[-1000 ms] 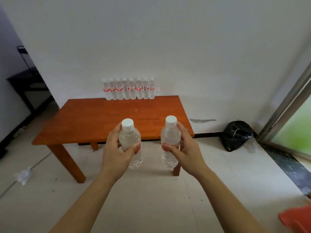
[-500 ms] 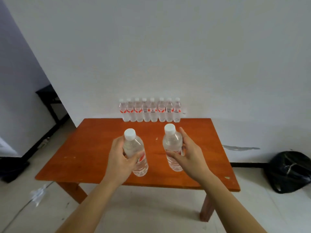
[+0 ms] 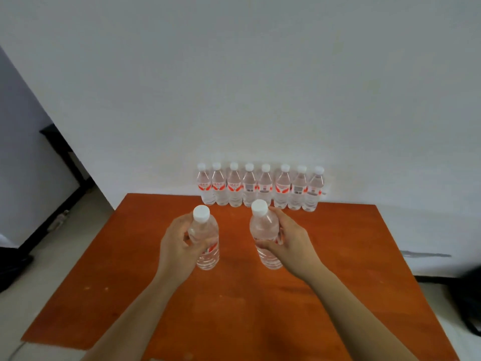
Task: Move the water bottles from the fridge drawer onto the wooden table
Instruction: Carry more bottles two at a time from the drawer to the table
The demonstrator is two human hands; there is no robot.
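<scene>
1. The orange-brown wooden surface (image 3: pixel 338 269) fills the lower half of the frame, its far edge against the plain white wall (image 3: pixel 260 74) that takes up the whole upper half.
2. A row of eight clear plastic water bottles with white caps and red labels (image 3: pixel 261 190) stands upright along that far edge, just above the centre of the frame, packed side by side and close to the wall.
3. The left hand (image 3: pixel 177 246), left of centre, holds a clear plastic water bottle with a white cap (image 3: pixel 205 241); its fingers (image 3: pixel 196 250) wrap round the middle of the body, thumb across the front.
4. The right hand (image 3: pixel 289 243), right of centre, holds a second clear white-capped water bottle (image 3: pixel 265 235), fingers closed round its far side and thumb (image 3: pixel 265 244) across the lower body.
5. Both held bottles have their long axis near upright, caps up and leaning slightly toward the top of the frame. Both appear to hang above the wood; I cannot tell for certain whether either base touches it.
6. The relation that matters: the row lies toward the top of the frame from both hands, and bare wood shows between the held bottles' bases and the row's.
7. My judgement is that the right hand's bottle is the nearer one, its cap overlapping the row's bases in the picture, so setting down means going forward and down with the axes kept upright.
</scene>
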